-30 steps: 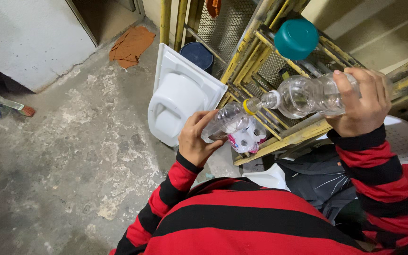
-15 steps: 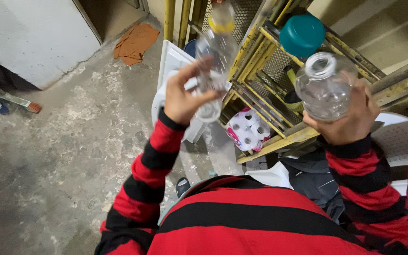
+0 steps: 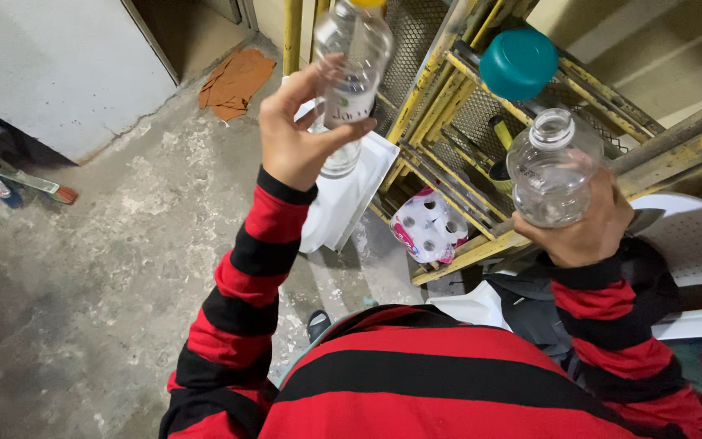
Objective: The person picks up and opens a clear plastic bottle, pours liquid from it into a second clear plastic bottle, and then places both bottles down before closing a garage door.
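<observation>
Two clear plastic bottles are up in the air, one per hand. Left hand (image 3: 294,134) has its fingers curled around a slim clear plastic bottle with a yellow cap (image 3: 349,69), raised toward 12 o'clock, the cap cut off by the top edge. Right hand (image 3: 582,228) cups a rounder, uncapped clear plastic bottle (image 3: 548,167) from underneath at about 3 o'clock, mouth pointing up. Behind them sits a yellow-painted metal rack (image 3: 448,89) with a teal plastic bowl (image 3: 517,63) on it, a pack of white toilet rolls (image 3: 426,228) tucked below, and a white plastic seat part (image 3: 343,195) leaning at its foot on the stained concrete floor (image 3: 107,244). Risk-wise, I'd say the open bottle could slop if that wrist tilts, since nothing seals it, and the slim one is held fairly loosely at mid-body, so it might slip. Hard to tell whether either bottle has liquid in it; glare and clear plastic hide that. Right fingers are mostly behind the bottle, and the dark bundle near 4 o'clock is unclear.
</observation>
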